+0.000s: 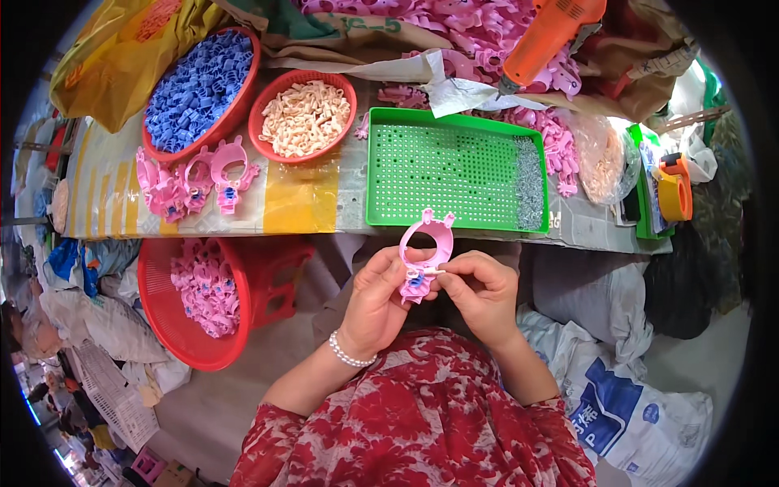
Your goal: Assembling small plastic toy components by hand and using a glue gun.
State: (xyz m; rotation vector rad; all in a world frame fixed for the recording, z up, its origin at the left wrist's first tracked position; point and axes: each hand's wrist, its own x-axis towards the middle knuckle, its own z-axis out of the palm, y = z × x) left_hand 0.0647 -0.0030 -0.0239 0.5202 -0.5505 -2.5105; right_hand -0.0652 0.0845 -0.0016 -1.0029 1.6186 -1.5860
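My left hand (373,296) is closed on a pink plastic part (415,294) with a large ring on top and a small blue piece set in its lower body. The ring stands upright, tipped a little to the right. Fingertips of my right hand (484,294) pinch a small cream plastic piece (435,273) against the pink part, just below the ring. Both hands are in front of my body, below the table's near edge. Where the cream piece meets the pink part is partly covered by fingers.
On the table (312,203) stand a red basket of blue pieces (199,93), a red bowl of cream pieces (302,120), several pink parts (230,170) and a green tray (438,195) with screws (529,183). An orange power screwdriver (548,45) hangs above. A red basket (158,304) sits lower left.
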